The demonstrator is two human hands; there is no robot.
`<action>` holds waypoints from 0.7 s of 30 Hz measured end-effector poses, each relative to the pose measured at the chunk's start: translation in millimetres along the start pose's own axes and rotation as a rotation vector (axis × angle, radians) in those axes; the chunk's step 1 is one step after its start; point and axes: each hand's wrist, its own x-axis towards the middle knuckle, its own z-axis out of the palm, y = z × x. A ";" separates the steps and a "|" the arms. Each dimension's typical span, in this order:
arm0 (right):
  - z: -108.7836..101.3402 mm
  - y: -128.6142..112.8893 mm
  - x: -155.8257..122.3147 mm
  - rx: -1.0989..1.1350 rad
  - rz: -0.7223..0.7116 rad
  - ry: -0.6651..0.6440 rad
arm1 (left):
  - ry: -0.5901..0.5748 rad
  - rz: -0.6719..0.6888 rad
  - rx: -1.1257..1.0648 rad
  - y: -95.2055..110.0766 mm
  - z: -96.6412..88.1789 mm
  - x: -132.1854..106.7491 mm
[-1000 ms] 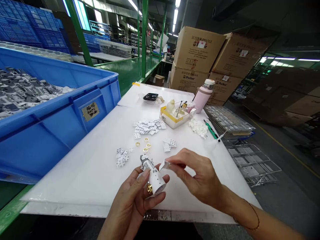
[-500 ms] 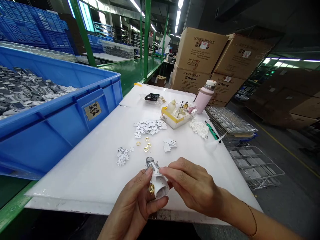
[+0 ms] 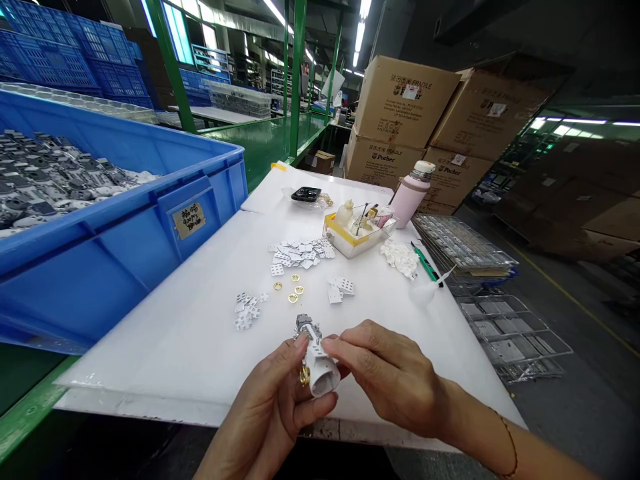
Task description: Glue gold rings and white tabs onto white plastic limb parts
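Note:
A white plastic tube-shaped part (image 3: 323, 377) with a grey end piece and small grey details is in my left hand (image 3: 280, 383), its round hollow end tilted toward me. My left thumb lies along its side and the fingers curl beneath. A gold ring-like piece (image 3: 305, 375) sits at the tube's left side. My right hand (image 3: 395, 373) has its fingers closed together, their tips pressed against the tube's upper right side; its thumb is mostly hidden. Beyond the hands lie several loose gold rings (image 3: 293, 298) and small white plates with holes (image 3: 341, 288).
More white plates (image 3: 303, 253) and small white pieces (image 3: 246, 311) lie on the white tabletop (image 3: 190, 333). Farther back are a clear box (image 3: 353, 247) with bottles, a pink flask (image 3: 413, 197) and a green-handled tool (image 3: 425, 262). A blue crate (image 3: 125, 227) of parts stands left.
My right fingertips have shifted slightly and now lie flatter against the tube's side. The left hand keeps its grip on the part. The camera view has moved a little.

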 end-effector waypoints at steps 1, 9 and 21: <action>0.2 0.1 -0.1 0.001 0.001 0.001 | -0.006 -0.005 0.010 0.5 0.7 0.0; 0.0 4.7 -3.0 -0.022 -0.023 -0.061 | -0.038 -0.002 0.041 0.1 -1.3 0.4; -17.3 0.1 11.8 -0.112 -0.174 -0.272 | -0.069 0.026 0.131 0.5 1.3 -2.2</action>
